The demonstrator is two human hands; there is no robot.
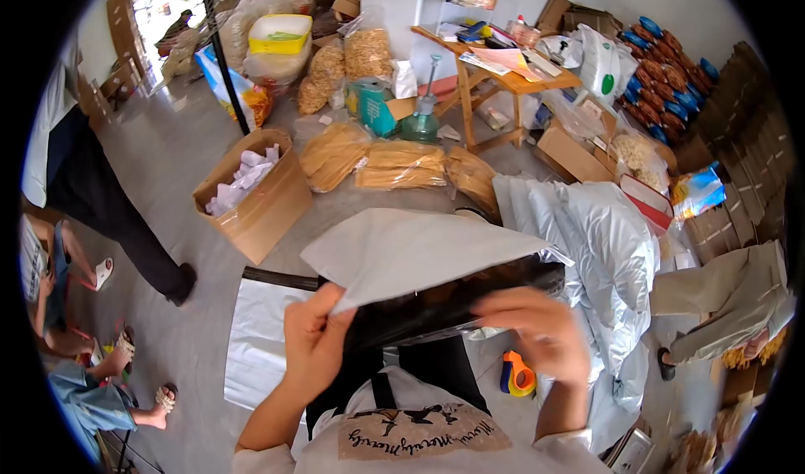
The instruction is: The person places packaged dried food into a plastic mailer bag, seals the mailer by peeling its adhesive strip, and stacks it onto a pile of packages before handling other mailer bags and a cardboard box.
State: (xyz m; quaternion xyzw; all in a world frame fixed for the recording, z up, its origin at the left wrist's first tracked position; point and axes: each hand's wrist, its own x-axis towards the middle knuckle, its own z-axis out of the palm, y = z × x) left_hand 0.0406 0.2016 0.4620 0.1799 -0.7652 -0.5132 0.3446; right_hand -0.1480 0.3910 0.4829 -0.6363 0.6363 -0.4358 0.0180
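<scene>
One heap of silvery bags point(608, 239), too overlapped to count, spreads at three o'clock from the held bag. One wooden table point(549, 81) stands toward one o'clock, papers scattered on its top. One open carton point(272, 222) with crumpled white material inside sits at ten. The single mailing bag point(411, 252) lies at the centre, between the person's hands: dull white on its upper flap, which slants to a corner at the left hand, and glossy, wrinkled black beneath. Three flat clear-wrapped yellowish packs point(402, 165) lie in a row between eleven and one.

There are two hands. The left hand point(317, 335) is closed, thumb and fingers pinching the bag's near-left edge; the right hand point(541, 331) — blurred, fingers partly extended — is at the black side, its grip impossible to tell. One orange-and-blue tape roll point(520, 376) is at five.
</scene>
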